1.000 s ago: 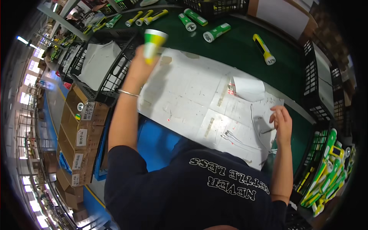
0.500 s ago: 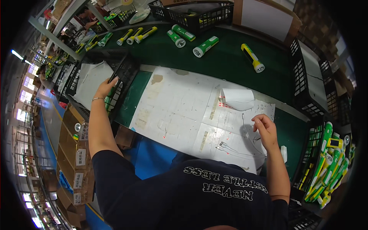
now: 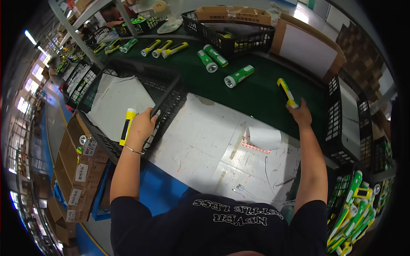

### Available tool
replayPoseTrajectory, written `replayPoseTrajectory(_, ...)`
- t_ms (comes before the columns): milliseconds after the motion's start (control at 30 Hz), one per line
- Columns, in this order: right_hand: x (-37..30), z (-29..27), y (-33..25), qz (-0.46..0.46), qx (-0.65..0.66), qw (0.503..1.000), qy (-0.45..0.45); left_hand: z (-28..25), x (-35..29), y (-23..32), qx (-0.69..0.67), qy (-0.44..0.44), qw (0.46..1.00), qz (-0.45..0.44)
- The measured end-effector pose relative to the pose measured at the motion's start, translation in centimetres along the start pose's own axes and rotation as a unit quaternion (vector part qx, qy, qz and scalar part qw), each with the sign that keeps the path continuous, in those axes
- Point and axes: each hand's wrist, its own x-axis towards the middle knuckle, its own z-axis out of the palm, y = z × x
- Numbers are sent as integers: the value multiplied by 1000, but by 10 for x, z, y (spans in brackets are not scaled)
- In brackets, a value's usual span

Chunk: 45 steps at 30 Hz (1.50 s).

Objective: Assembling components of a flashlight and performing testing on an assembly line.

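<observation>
My left hand [image 3: 143, 126] is closed on the inner side rim of a black plastic crate [image 3: 168, 96], which is lined with white sheet and overlaps the table's left corner. Beside that hand, inside the crate, a yellow-and-white flashlight [image 3: 127, 126] with a black panel stands out against the liner. Out to the right, my right hand [image 3: 301, 114] has its fingers around the lamp end of a yellow flashlight [image 3: 285, 91] lying on the green belt [image 3: 265, 96]. My fingers hide its lens.
Several green flashlights [image 3: 239, 77] and yellow ones [image 3: 175, 50] lie along the belt. A crate heaped with flashlights [image 3: 352, 213] stands at lower right; a black crate [image 3: 341, 123] is above it. White cables [image 3: 241, 190] and a curled white sheet [image 3: 264, 137] rest on the worktop [image 3: 200, 141].
My right hand has gone from above the worktop out to the yellow flashlight on the belt. The left crate has shifted rightward over the table corner with my left hand on its rim.
</observation>
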Motion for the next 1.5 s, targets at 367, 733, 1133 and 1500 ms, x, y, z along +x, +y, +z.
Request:
replayPoseTrajectory(367,-29,-45,-20,35,397,914,-71,23,-7,91,-162,220,926,262)
replayPoseTrajectory(733,-195,-132,-45,-358,334,867,-89,129,-91,219,-632,-759,153,-32)
replayPoseTrajectory(1133,-274,-88,16,-30,442,884,-146,142,-110,240,-692,-560,455,-30)
replayPoseTrajectory(1500,-293,-98,4,3,404,904,-139,132,-113,251,-662,-522,532,-76)
